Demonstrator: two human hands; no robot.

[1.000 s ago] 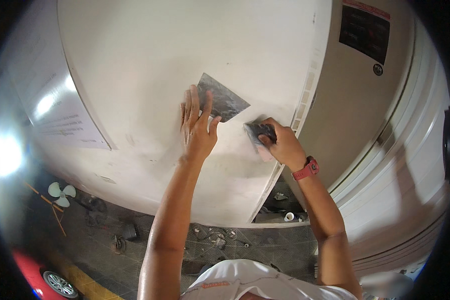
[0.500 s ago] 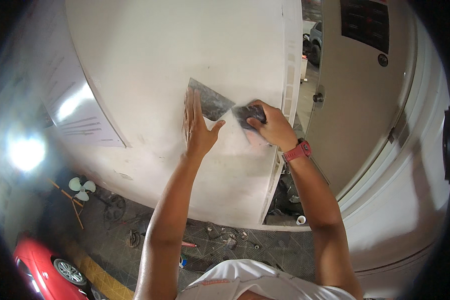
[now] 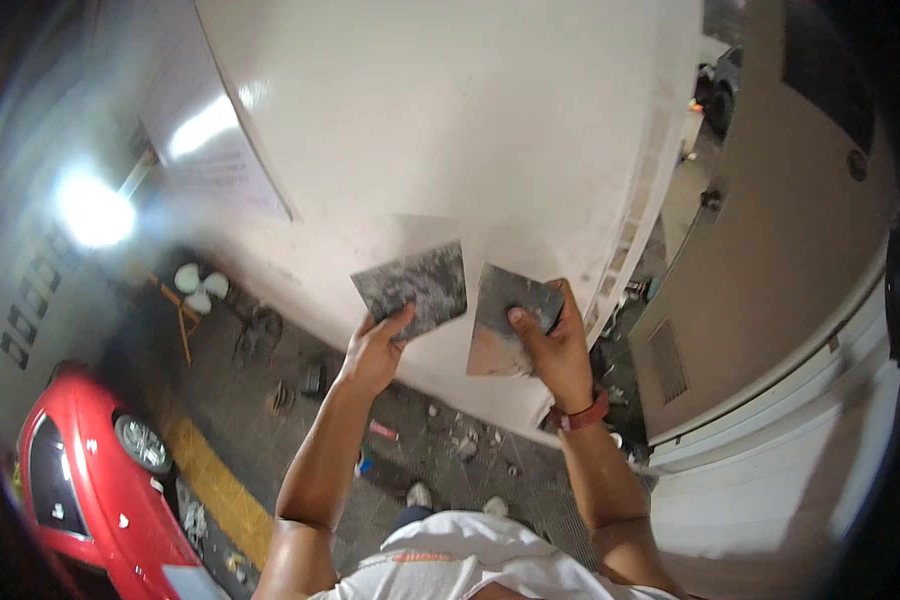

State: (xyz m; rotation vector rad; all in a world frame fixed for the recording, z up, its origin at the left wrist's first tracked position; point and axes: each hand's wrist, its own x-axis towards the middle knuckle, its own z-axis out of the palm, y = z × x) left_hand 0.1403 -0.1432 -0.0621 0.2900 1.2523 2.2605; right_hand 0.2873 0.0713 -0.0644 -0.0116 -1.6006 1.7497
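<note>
In front of a white panel (image 3: pixel 410 110), holding a dark grey sheet (image 3: pixel 415 285) in the left hand (image 3: pixel 378 352), closed on its lower edge with the thumb across the near face. Gripping a two-toned sheet (image 3: pixel 495 335), dark above and pinkish below, in the right hand (image 3: pixel 557 348), with the thumb laid on its face near the right edge. Keeping both side by side, near each other but apart, at different tilts; cannot tell whether touching the panel behind. Wearing a red wristband (image 3: pixel 582 412) on the right wrist and a white shirt (image 3: pixel 470 545). Facing, on the left, a white poster (image 3: pixel 210 150) beside a glaring lamp (image 3: pixel 95 210), with a white fan (image 3: pixel 200 289) below. Standing on a dark floor (image 3: pixel 238 425) strewn with scraps, with a red car (image 3: pixel 105 470) at lower left beside a yellow strip (image 3: pixel 215 485).
</note>
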